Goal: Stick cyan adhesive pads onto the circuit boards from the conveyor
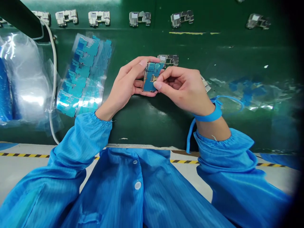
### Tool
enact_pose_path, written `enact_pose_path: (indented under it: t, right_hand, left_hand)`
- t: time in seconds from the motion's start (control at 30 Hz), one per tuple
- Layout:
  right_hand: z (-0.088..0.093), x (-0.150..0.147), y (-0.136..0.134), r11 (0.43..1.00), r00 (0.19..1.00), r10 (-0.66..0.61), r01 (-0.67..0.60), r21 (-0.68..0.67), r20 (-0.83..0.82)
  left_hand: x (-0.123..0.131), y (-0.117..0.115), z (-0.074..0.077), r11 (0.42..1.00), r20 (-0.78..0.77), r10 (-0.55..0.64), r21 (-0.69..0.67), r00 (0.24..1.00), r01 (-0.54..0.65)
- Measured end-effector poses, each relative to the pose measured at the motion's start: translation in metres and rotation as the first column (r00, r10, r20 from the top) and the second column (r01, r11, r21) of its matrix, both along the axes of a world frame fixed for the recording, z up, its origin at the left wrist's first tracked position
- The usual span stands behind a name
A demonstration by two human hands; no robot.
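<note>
My left hand [129,79] grips a small circuit board [148,83] by its edges, thumb on top and fingers underneath. Blue film [155,67] covers much of the board's face, and gold-coloured parts show near its middle. At the board's right edge, the thumb and index finger of my right hand [182,87] are pinched together against it; whatever lies between them is too small to make out. Just behind my fingers another circuit board [169,59] rests on the green mat. A blue wrist strap [209,116] circles my right wrist.
Several circuit boards [140,19] lie in a row along the back. Left of my hands are sheets of cut blue film [82,76], a white cable [54,69] and clear plastic bags [30,82]. A pale piece [205,84] shows behind my right hand, near a coiled blue cord [190,136].
</note>
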State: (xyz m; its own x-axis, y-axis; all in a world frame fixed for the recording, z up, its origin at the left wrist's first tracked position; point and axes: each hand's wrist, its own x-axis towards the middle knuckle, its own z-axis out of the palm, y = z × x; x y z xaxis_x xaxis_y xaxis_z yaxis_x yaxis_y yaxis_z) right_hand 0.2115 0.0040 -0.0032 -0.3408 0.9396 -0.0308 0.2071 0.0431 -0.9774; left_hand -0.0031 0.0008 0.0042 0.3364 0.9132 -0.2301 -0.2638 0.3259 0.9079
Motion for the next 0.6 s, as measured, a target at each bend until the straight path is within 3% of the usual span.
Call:
enact_pose_path:
  t: [0.6]
  right_hand:
    - [-0.003,0.0001,-0.0006,1.0,0.999,-0.01,0.009,-0.021,-0.045]
  left_hand:
    - [-0.0017,0.0015,-0.003,0.999,0.0,-0.034,0.035,0.999,0.034]
